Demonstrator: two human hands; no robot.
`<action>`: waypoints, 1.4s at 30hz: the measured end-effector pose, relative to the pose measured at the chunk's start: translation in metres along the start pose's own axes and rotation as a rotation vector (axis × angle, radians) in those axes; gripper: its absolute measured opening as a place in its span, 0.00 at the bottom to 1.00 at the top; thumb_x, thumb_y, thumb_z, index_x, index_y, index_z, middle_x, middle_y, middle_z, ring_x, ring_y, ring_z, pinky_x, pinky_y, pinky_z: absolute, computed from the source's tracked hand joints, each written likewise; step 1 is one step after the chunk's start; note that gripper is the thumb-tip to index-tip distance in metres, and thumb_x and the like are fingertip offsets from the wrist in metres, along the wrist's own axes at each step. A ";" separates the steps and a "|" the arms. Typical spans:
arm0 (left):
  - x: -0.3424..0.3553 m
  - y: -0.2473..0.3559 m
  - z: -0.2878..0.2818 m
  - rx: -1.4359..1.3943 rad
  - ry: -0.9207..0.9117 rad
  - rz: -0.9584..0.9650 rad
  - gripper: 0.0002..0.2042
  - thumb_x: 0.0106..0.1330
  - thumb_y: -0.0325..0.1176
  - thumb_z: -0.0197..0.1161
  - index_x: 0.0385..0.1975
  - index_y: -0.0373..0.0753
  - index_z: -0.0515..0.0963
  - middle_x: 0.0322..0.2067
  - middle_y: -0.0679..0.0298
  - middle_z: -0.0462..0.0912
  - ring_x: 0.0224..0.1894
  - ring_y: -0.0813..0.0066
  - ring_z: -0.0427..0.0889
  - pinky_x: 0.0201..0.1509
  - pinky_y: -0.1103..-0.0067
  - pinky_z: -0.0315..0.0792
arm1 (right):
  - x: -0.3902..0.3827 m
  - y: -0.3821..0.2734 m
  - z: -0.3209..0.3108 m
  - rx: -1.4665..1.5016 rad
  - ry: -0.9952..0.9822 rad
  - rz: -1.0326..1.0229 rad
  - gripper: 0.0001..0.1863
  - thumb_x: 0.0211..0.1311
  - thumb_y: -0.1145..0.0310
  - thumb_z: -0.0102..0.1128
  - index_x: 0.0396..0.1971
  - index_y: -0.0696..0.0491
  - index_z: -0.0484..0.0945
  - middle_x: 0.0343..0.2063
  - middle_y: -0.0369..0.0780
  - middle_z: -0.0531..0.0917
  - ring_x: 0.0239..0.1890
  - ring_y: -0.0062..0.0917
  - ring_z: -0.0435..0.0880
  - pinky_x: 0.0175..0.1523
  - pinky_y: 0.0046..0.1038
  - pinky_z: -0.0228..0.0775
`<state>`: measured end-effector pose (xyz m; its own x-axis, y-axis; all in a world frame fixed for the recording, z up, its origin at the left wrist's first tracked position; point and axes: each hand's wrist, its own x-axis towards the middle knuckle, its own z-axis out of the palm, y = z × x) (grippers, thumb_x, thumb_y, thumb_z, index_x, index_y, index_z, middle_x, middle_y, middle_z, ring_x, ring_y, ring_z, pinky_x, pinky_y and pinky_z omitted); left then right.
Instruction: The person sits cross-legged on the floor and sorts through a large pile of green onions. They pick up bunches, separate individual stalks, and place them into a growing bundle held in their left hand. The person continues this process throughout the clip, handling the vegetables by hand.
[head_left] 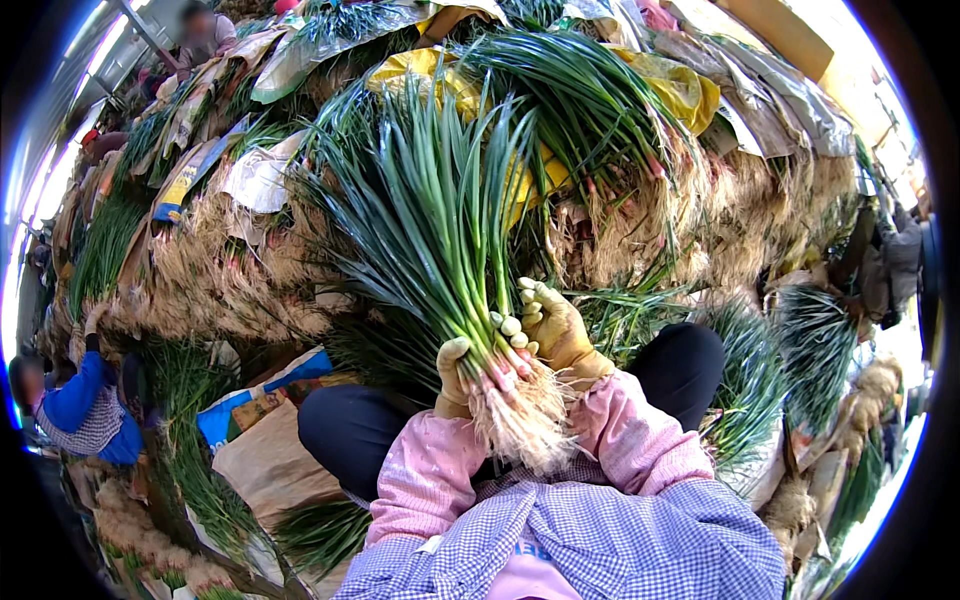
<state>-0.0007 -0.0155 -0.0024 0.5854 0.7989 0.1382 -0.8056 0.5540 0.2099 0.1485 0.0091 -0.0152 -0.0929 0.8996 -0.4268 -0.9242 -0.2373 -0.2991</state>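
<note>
A large bunch of green onions (440, 230) is held up in front of me, its long green leaves fanning away and its pale, tangled roots hanging toward my lap. My left hand (452, 375), in a yellowish glove, closes round the left side of the bunch just above the roots. On the opposite side, my right hand (556, 328), gloved the same way, grips the stalks with its fingers curled over them. Pinkish-white stems show between the two hands. The leaves partly cover the heap behind.
A long heap of green onions with roots outward (640, 225) stands ahead, partly covered by a yellow sheet (680, 88). Another bunch (590, 100) lies on top. Sacking (275, 455) lies at left. A co-worker in blue (95, 410) sits far left; more bunches (815, 335) lie at right.
</note>
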 end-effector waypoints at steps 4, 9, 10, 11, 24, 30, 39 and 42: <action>-0.003 0.001 0.003 0.008 0.014 -0.022 0.27 0.53 0.48 0.60 0.50 0.39 0.68 0.43 0.60 0.72 0.46 0.63 0.72 0.59 0.61 0.64 | 0.008 -0.002 0.023 -0.211 -0.196 0.235 0.18 0.67 0.57 0.46 0.44 0.56 0.74 0.32 0.37 0.81 0.31 0.21 0.77 0.37 0.23 0.71; -0.003 0.004 -0.004 -0.025 -0.060 -0.016 0.28 0.51 0.50 0.61 0.49 0.39 0.68 0.42 0.64 0.69 0.46 0.67 0.69 0.59 0.65 0.59 | 0.034 0.007 0.024 -0.415 -0.298 0.154 0.11 0.64 0.66 0.50 0.37 0.58 0.76 0.31 0.40 0.82 0.31 0.23 0.80 0.40 0.27 0.73; -0.002 0.007 -0.004 0.007 -0.068 -0.026 0.28 0.51 0.50 0.61 0.49 0.40 0.68 0.42 0.65 0.69 0.46 0.68 0.68 0.59 0.65 0.59 | 0.030 0.013 0.022 -0.614 -0.186 0.054 0.10 0.64 0.68 0.52 0.36 0.59 0.76 0.30 0.40 0.82 0.30 0.24 0.80 0.38 0.28 0.73; 0.000 0.008 -0.006 -0.001 -0.099 -0.027 0.28 0.52 0.49 0.61 0.50 0.40 0.68 0.43 0.64 0.69 0.47 0.67 0.69 0.58 0.66 0.59 | 0.027 0.023 0.022 -0.966 -0.020 -0.019 0.10 0.61 0.65 0.54 0.32 0.58 0.77 0.20 0.37 0.78 0.23 0.20 0.75 0.30 0.22 0.70; 0.002 0.012 -0.002 0.051 0.025 -0.059 0.39 0.51 0.47 0.64 0.61 0.34 0.57 0.43 0.61 0.74 0.46 0.66 0.75 0.60 0.60 0.63 | 0.063 -0.061 0.011 -1.212 0.078 -0.062 0.17 0.59 0.65 0.59 0.46 0.58 0.74 0.31 0.39 0.83 0.27 0.17 0.79 0.31 0.20 0.70; 0.007 0.017 0.001 0.033 -0.126 0.062 0.34 0.57 0.47 0.60 0.62 0.39 0.59 0.62 0.54 0.62 0.64 0.57 0.60 0.69 0.55 0.44 | -0.019 -0.066 -0.004 -1.893 0.001 -0.583 0.11 0.58 0.61 0.59 0.36 0.51 0.80 0.27 0.42 0.82 0.29 0.27 0.81 0.36 0.25 0.73; 0.017 0.039 0.027 -0.380 -0.502 -0.018 0.28 0.55 0.29 0.61 0.56 0.39 0.61 0.35 0.71 0.69 0.42 0.74 0.70 0.65 0.60 0.51 | -0.235 -0.186 -0.141 -1.293 0.970 -1.187 0.11 0.66 0.67 0.51 0.44 0.51 0.77 0.29 0.32 0.81 0.21 0.08 0.70 0.23 0.12 0.58; 0.015 0.042 0.046 -0.238 -0.538 -0.024 0.28 0.54 0.29 0.63 0.56 0.37 0.60 0.34 0.71 0.69 0.42 0.74 0.70 0.65 0.61 0.53 | -0.299 -0.163 -0.254 -1.603 1.161 -0.911 0.10 0.63 0.67 0.52 0.41 0.51 0.77 0.30 0.41 0.83 0.24 0.25 0.79 0.29 0.26 0.69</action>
<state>-0.0215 0.0092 0.0533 0.5176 0.5887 0.6209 -0.7532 0.6577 0.0043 0.4207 -0.3147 -0.0558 0.8436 0.4956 0.2066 0.4940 -0.5656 -0.6604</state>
